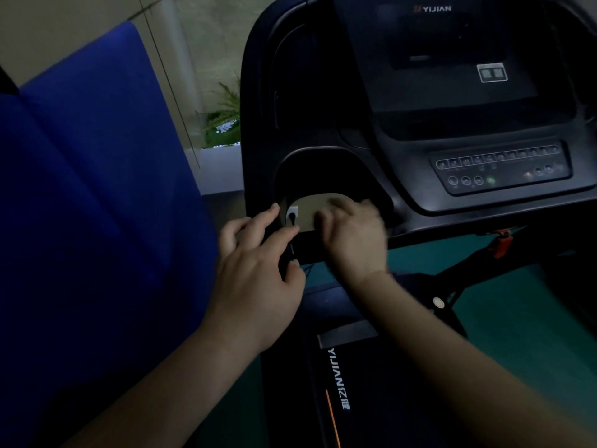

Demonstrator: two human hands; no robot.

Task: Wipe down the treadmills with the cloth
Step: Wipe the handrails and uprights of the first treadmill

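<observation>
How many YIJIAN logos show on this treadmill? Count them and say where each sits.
2. One YIJIAN logo sits at the top of the console, above the dark screen. The other runs lengthwise along the deck's side rail, below the hands. Others may be hidden in the dark.
</observation>
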